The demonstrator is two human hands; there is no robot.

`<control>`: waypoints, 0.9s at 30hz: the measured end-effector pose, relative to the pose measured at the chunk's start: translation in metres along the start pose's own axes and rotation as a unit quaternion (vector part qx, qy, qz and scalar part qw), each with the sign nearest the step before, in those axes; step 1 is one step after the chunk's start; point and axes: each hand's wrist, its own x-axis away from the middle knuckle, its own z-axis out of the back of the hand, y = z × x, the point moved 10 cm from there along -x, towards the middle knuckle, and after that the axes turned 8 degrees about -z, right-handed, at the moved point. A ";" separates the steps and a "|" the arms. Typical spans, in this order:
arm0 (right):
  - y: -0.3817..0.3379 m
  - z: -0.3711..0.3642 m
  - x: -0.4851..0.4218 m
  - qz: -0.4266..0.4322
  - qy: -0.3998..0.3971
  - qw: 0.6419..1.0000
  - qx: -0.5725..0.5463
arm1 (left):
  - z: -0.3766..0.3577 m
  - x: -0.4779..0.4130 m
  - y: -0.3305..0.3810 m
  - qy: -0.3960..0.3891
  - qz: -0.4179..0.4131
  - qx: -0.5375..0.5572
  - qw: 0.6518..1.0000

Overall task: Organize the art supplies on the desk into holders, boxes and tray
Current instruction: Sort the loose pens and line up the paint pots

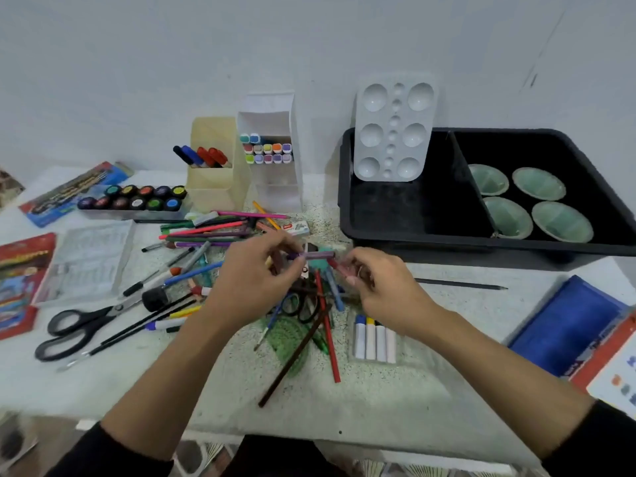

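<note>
Both hands hover over a heap of coloured pencils and pens (311, 304) at the desk's middle. My left hand (254, 280) pinches a purple marker (315, 255) and holds several other sticks in its curled fingers. My right hand (375, 284) has its fingers curled round a red-pink stick (339, 266) just right of that marker. Behind stand a cream holder (216, 180) with dark blue and red markers and a white tiered holder (275, 146) with several colour-capped markers. A black two-part tray (447, 235) sits at the right.
A white palette (394, 132) leans in the tray; several green dishes (537, 204) lie in its right part. Paint pots (134, 197), black scissors (79, 328), a crayon pack (375, 339), a lone dark pencil (461, 284), blue cloth (564, 325) and boxes surround the heap.
</note>
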 end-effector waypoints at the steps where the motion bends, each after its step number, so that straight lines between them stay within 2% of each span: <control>1: -0.009 -0.004 -0.004 0.007 -0.005 1.000 -0.005 | 0.013 0.006 -0.008 0.018 0.012 0.011 1.000; 5: -0.041 -0.027 -0.021 0.021 -0.029 0.998 -0.050 | 0.051 0.030 -0.051 0.067 0.073 0.061 0.993; 10: -0.075 -0.064 -0.044 0.018 -0.067 0.992 -0.107 | 0.089 0.053 -0.101 0.075 0.113 0.082 0.987; 19: -0.168 -0.150 -0.096 -0.001 -0.138 0.979 -0.153 | 0.190 0.078 -0.214 0.113 0.176 0.072 0.975; 27: -0.238 -0.225 -0.142 -0.023 -0.143 0.964 -0.222 | 0.255 0.096 -0.307 0.097 0.210 0.017 0.973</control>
